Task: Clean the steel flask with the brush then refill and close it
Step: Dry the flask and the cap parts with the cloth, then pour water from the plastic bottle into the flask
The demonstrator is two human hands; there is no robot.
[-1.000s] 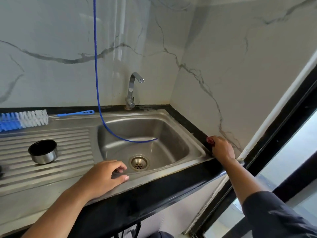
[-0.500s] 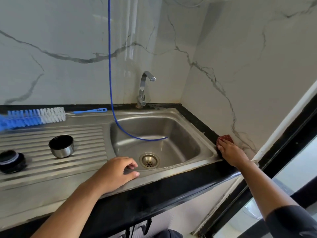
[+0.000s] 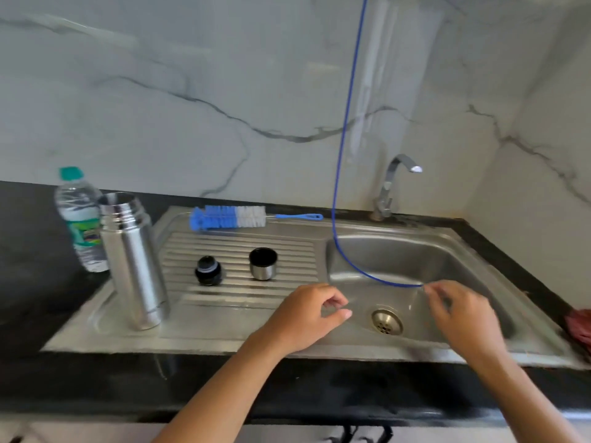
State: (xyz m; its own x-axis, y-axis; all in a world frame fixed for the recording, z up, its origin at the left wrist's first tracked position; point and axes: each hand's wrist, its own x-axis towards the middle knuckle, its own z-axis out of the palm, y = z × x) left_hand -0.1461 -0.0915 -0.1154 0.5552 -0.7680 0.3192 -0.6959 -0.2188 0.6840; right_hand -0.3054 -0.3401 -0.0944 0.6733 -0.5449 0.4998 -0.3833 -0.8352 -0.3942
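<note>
- Stood open-mouthed at the drainboard's left end: steel flask [image 3: 134, 263], touching or just before water bottle [image 3: 81, 219].
- Lay between flask and basin: stopper [image 3: 208, 270], cup lid [image 3: 263, 263], apart.
- Hung into the basin: blue cord [image 3: 343, 155].
- Left bare: drainboard's front strip [image 3: 224, 327].

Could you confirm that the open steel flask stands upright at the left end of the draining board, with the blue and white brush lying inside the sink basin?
Not quite: the head view shows the brush lying on the back edge of the draining board, not inside the sink basin. The rest holds: the open steel flask stands upright at the board's left end.
</note>
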